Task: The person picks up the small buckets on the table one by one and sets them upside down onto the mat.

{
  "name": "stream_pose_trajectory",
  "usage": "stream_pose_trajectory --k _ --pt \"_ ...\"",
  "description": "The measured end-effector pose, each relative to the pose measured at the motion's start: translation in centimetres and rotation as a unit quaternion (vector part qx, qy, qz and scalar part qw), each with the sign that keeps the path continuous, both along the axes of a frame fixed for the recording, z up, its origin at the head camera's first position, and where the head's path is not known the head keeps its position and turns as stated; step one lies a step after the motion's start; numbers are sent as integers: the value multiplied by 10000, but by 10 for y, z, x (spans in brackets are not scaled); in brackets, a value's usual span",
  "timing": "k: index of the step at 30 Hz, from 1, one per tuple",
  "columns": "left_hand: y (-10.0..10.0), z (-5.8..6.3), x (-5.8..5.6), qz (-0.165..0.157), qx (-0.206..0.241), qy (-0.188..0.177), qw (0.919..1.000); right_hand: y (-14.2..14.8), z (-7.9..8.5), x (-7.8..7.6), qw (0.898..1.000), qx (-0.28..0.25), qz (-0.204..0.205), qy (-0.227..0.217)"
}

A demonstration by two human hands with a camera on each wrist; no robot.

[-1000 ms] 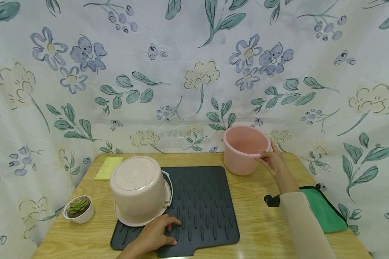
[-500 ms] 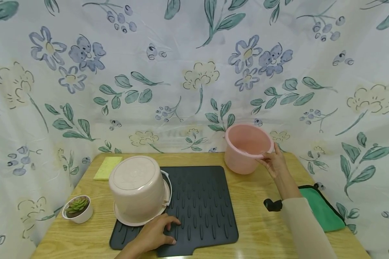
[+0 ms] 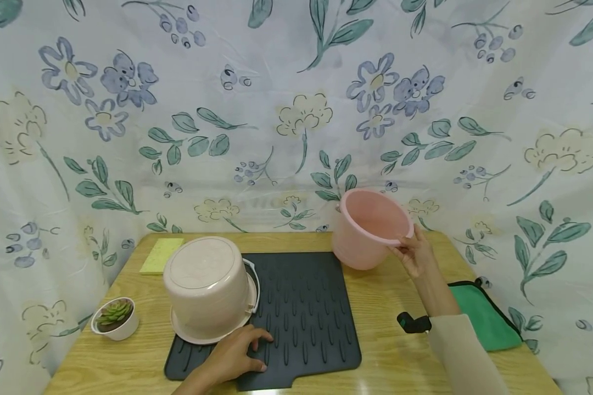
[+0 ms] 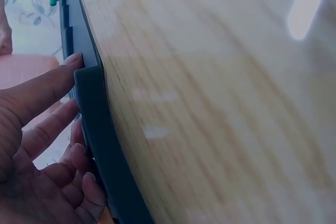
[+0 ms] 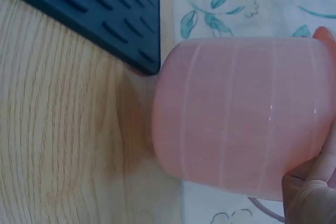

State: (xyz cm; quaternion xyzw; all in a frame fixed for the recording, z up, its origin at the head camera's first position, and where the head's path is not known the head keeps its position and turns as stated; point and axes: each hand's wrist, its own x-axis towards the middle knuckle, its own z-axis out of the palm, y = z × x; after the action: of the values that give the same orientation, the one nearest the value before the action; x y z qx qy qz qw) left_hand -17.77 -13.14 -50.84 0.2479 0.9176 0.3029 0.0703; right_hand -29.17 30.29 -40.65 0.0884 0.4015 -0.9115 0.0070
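In the head view a pink bucket (image 3: 358,241) stands at the back right, mouth up and a little tilted. My right hand (image 3: 417,252) pinches its rim on the right side, fingers outside and thumb hard to make out. The right wrist view shows the ribbed side of the bucket (image 5: 236,114) close to the mat's corner. On the dark ridged mat (image 3: 306,307) lies my left hand (image 3: 237,351), fingers loosely bent, touching the mat near its front edge. A cream bucket (image 3: 205,291) sits upside down on the mat's left part, just beyond that hand.
A potted succulent (image 3: 116,318) stands at the table's left edge, with a yellow cloth (image 3: 161,256) behind it. At right lie a green cloth-like piece (image 3: 486,315) with black edging and a black-ended object (image 3: 412,322) partly under the sleeve. A floral curtain (image 3: 296,82) hangs behind.
The pink bucket, in my right hand, first tips and shifts slightly right, then moves left toward the mat's corner. My left hand stays on the mat. The whole view drifts slightly.
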Motion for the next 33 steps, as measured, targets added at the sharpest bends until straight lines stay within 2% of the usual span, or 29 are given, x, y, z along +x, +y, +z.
stream_pose_trajectory --k 7,17,33 --pt "-1 0 1 -5 -11 34 10000 -8 0 13 9988 -405 73 268" --pt "0 3 -1 -5 7 100 9999 -16 -2 33 9940 -720 373 730" --pt "0 1 0 -8 8 162 9999 -27 -6 69 9817 -1482 648 1001"
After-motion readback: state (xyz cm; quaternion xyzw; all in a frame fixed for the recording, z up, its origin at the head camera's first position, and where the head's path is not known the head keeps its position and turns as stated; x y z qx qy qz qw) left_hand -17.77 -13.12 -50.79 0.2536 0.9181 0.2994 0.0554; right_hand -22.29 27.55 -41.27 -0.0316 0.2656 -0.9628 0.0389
